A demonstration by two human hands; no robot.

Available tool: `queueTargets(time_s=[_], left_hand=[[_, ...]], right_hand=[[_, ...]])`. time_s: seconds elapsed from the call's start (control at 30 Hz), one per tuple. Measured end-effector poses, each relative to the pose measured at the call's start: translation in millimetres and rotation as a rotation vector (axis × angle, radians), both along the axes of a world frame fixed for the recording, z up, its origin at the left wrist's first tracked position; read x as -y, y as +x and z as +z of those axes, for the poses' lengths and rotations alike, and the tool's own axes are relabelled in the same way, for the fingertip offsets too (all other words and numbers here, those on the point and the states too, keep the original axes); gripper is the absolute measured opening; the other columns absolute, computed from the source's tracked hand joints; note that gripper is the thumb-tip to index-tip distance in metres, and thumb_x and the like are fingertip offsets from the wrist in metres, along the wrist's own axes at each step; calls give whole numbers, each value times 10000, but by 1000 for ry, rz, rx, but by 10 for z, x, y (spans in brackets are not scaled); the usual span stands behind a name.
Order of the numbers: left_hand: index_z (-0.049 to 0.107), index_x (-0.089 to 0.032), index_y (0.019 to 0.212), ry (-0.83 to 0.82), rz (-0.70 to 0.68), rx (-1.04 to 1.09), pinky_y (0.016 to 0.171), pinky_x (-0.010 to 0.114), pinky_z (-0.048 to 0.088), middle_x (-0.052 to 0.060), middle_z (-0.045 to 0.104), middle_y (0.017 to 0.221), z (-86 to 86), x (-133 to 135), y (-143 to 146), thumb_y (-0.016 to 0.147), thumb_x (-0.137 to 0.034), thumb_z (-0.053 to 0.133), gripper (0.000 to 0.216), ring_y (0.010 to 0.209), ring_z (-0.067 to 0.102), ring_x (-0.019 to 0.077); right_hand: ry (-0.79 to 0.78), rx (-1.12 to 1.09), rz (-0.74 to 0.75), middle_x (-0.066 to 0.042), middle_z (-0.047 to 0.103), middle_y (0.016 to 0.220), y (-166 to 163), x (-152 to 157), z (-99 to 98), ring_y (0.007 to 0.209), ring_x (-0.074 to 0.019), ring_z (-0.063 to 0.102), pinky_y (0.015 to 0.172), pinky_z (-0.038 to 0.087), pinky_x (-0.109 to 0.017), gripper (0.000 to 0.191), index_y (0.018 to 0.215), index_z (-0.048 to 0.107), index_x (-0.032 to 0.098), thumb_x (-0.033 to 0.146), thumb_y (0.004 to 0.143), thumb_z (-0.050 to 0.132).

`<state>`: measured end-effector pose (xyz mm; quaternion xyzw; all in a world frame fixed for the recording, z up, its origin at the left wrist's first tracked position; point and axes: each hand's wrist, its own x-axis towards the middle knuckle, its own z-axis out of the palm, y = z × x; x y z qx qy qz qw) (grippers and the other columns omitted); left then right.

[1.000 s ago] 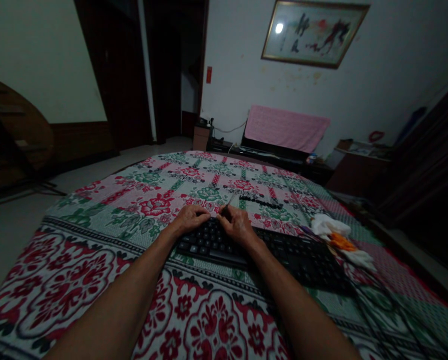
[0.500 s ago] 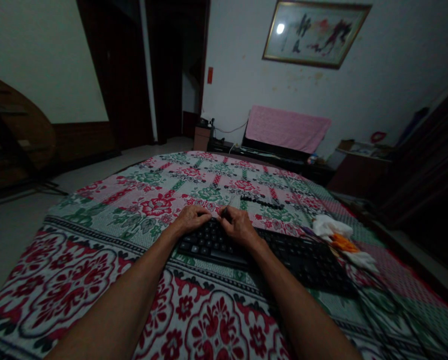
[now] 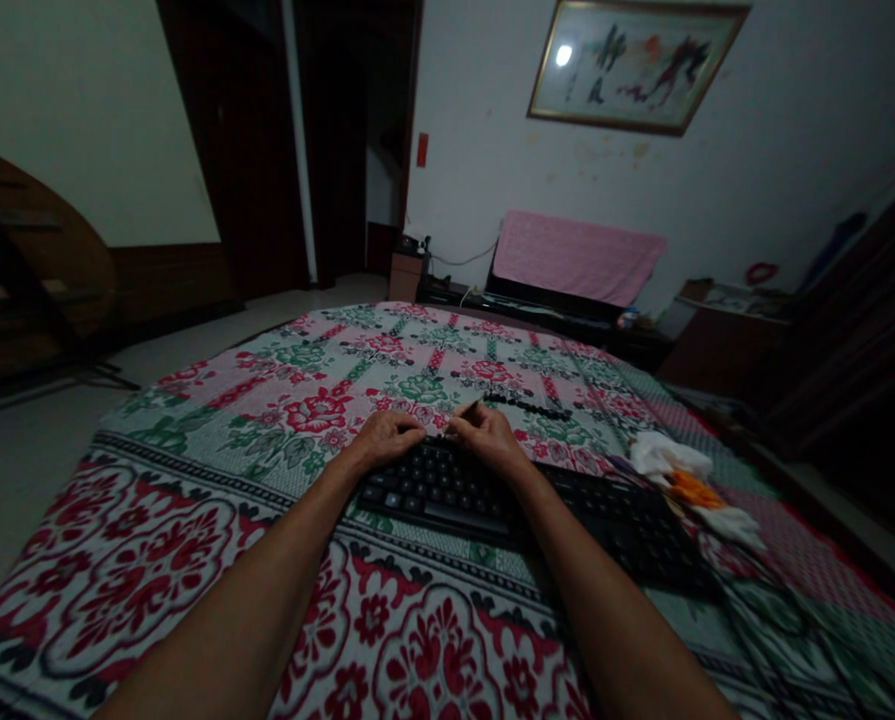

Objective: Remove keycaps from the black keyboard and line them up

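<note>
A black keyboard lies on a flowered cloth. My left hand is closed at the keyboard's far left edge, thumb and fingers bent over it. Close beside it, my right hand pinches a thin dark tool that slants up past the fingers. Its fingertips are just above the top row of keys, and I cannot make out whether the tool touches them. Past the right hand, a row of small black pieces, which look like keycaps, lies on the cloth.
On the right are a crumpled white and orange cloth and dark cables. The patterned cloth covers the broad surface under the keyboard. Farther back, a pink towel hangs over something by the wall.
My right hand has shifted slightly away and to the right, showing more keys. The thin tool now leans to the right. My left hand has stayed almost in place.
</note>
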<state>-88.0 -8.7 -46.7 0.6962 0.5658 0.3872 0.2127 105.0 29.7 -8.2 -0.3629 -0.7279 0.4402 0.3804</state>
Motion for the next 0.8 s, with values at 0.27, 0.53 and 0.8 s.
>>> queueTargets(time_s=[0.27,0.53,0.8], left_hand=[[671,-205,991,18,-59,93,746,271,496,35,693,934,91,47,88,657,-364,634,372,850,634,180],[684,-222,944,184,-63,-106,686,227,481,10,700,864,281,118,218,712,-293,596,258,793,631,149],[702,-213,863,279,-22,-398,739,266,449,37,702,824,298,89,251,754,-286,549,202,790,622,176]], right_hand=[[-46,-76,-56,18,561,583,6,95,61,509,-103,501,500,392,-217,206,678,554,154,353,651,602],[-69,-112,-104,14,561,537,-26,109,42,472,-105,494,478,403,-219,251,676,561,152,393,635,617],[-159,-174,-164,16,568,556,-56,149,51,452,-89,482,441,404,-206,195,687,553,155,329,621,611]])
